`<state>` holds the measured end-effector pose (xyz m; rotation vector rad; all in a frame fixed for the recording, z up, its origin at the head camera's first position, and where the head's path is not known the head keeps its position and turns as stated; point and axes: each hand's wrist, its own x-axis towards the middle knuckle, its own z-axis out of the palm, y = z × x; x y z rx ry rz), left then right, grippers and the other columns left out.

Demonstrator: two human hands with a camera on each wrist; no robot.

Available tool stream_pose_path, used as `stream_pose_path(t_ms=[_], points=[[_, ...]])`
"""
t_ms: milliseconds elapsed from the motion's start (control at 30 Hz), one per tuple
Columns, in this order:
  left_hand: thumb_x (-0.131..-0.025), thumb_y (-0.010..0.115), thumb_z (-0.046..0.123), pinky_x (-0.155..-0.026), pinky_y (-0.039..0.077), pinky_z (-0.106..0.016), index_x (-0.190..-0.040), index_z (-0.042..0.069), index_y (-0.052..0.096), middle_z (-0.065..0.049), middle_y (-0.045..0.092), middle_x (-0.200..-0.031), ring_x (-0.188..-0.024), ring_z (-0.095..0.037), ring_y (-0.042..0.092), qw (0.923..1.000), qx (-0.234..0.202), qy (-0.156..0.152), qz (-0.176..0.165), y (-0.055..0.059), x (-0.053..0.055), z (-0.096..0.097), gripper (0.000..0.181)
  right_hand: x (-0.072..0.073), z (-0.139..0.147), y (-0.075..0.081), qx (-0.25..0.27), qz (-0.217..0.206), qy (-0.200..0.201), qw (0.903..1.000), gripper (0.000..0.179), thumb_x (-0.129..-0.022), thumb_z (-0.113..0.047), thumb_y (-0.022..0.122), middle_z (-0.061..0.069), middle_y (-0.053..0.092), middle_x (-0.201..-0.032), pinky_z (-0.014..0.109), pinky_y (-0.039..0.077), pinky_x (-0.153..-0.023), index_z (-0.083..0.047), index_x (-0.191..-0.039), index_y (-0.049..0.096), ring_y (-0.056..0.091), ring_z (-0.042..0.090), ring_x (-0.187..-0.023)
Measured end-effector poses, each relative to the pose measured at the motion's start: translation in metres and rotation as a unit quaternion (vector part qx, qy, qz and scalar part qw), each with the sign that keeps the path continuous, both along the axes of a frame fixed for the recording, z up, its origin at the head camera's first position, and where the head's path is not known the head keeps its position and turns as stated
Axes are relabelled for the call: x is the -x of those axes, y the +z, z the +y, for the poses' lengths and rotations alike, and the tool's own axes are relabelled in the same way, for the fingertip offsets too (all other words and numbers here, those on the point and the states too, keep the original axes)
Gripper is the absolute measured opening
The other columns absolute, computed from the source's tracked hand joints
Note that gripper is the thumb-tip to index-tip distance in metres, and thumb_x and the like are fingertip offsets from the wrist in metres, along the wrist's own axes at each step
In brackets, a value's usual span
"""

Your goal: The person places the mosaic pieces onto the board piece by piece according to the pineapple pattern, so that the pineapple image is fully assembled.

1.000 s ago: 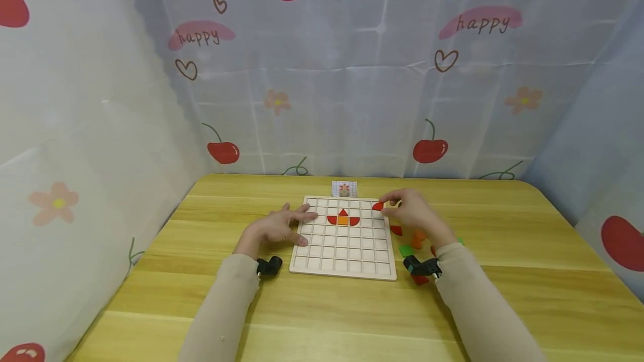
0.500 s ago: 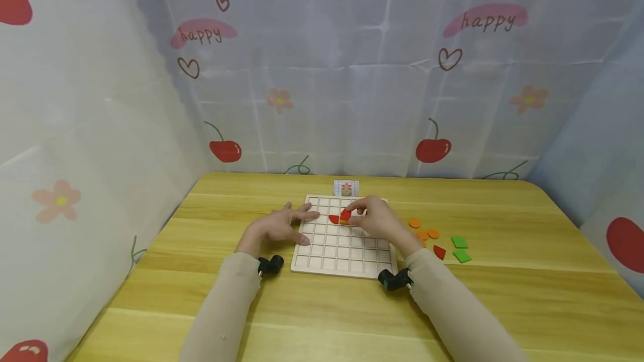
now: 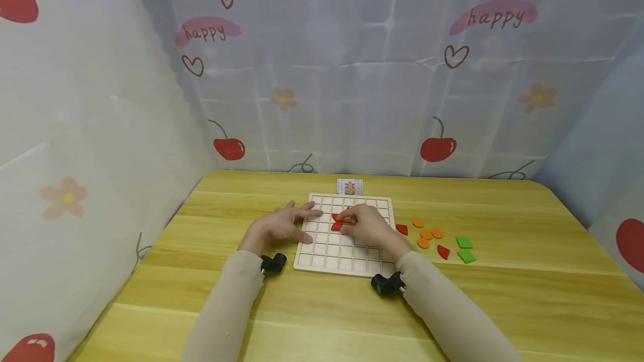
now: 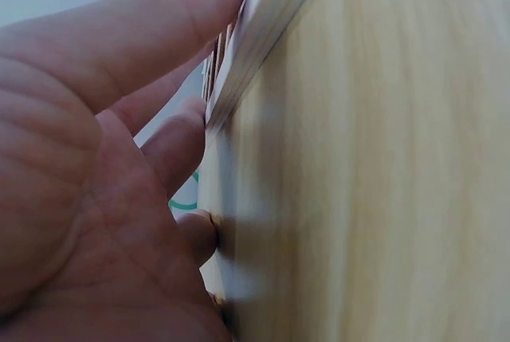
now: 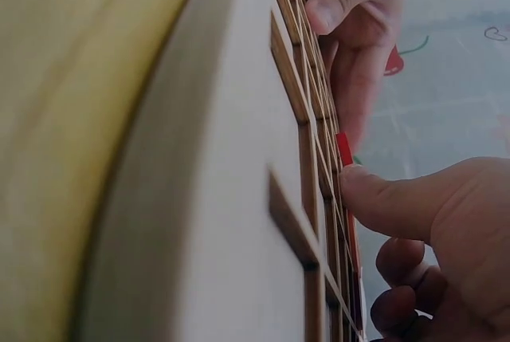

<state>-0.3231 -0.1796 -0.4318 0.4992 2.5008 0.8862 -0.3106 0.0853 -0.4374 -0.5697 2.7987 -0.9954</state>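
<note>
A pale wooden board with a square grid (image 3: 322,264) lies on the table. My left hand (image 3: 284,223) rests on its left side, fingers spread, thumb at the edge; the left wrist view shows fingers (image 4: 179,139) along the rim. My right hand (image 3: 369,225) is over the upper middle of the board. Its thumb and index finger pinch a red quarter-circle tile (image 3: 336,227), just below another red tile (image 3: 334,217) set in the grid. In the right wrist view the thumb presses close to a red tile (image 5: 344,149). The right hand partly covers the other set tiles.
A small pattern card (image 3: 349,186) lies behind the board. Right of the board are loose tiles: several orange discs (image 3: 418,222), red quarter-circles (image 3: 443,252) and green squares (image 3: 464,243). A printed curtain (image 3: 322,116) stands behind the table.
My right hand has carried the red quarter-circle tile from the board's upper right to its middle, then slightly down and left. My left hand has stayed on the board's left side.
</note>
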Motion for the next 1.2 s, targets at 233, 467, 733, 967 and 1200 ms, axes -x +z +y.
stream_pose_path(t_ms=[233,467,733,967,1200], points=[[-0.086,0.083,0.034,-0.119,-0.007,-0.077,-0.152,0.041,0.049,0.017,0.015,-0.172,-0.161,-0.032,-0.015,1.0000,-0.002,-0.003,0.000,0.0025,-0.0001,0.0027,0.075,-0.0011,0.0006,0.0016,0.001,-0.009,0.003,1.0000,0.028,-0.094,-0.019,0.075,0.003,0.056,-0.076,0.029,0.034,-0.061,-0.019,-0.122,0.077,0.045,0.017,-0.067],[-0.086,0.083,0.033,-0.118,-0.006,-0.078,-0.153,0.040,0.049,0.015,0.015,-0.173,-0.161,-0.034,-0.015,1.0000,-0.001,-0.007,0.001,0.0019,0.0015,0.0033,0.075,-0.0021,0.0025,0.0016,0.001,-0.010,0.015,0.9998,0.025,-0.092,-0.021,0.079,0.000,0.056,-0.076,0.029,0.034,-0.063,-0.022,-0.117,0.079,0.044,0.016,-0.070],[-0.087,0.082,0.034,-0.118,-0.005,-0.078,-0.153,0.042,0.049,0.015,0.014,-0.173,-0.161,-0.034,-0.015,1.0000,0.001,-0.005,0.001,0.0022,0.0001,0.0019,0.075,-0.0032,0.0003,-0.0033,0.015,0.011,0.010,0.9998,0.019,-0.095,-0.021,0.075,0.002,0.065,-0.084,0.029,0.036,-0.062,-0.021,-0.113,0.080,0.045,0.016,-0.066],[-0.087,0.082,0.031,-0.119,-0.007,-0.078,-0.152,0.041,0.050,0.015,0.014,-0.173,-0.160,-0.033,-0.017,1.0000,-0.005,0.003,-0.007,0.0033,-0.0015,0.0006,0.074,-0.0062,-0.0041,-0.0030,0.005,0.021,0.011,0.9997,0.022,-0.095,-0.019,0.072,0.002,0.057,-0.068,0.028,0.031,-0.056,-0.021,-0.116,0.079,0.040,0.015,-0.056],[-0.086,0.083,0.030,-0.119,-0.009,-0.077,-0.152,0.041,0.050,0.015,0.014,-0.173,-0.160,-0.032,-0.018,0.9999,-0.009,0.002,-0.011,0.0031,-0.0027,0.0015,0.074,-0.0083,-0.0014,-0.0001,-0.001,0.011,0.019,0.9998,0.023,-0.096,-0.017,0.071,0.000,0.058,-0.069,0.028,0.033,-0.059,-0.020,-0.117,0.079,0.040,0.014,-0.058]])
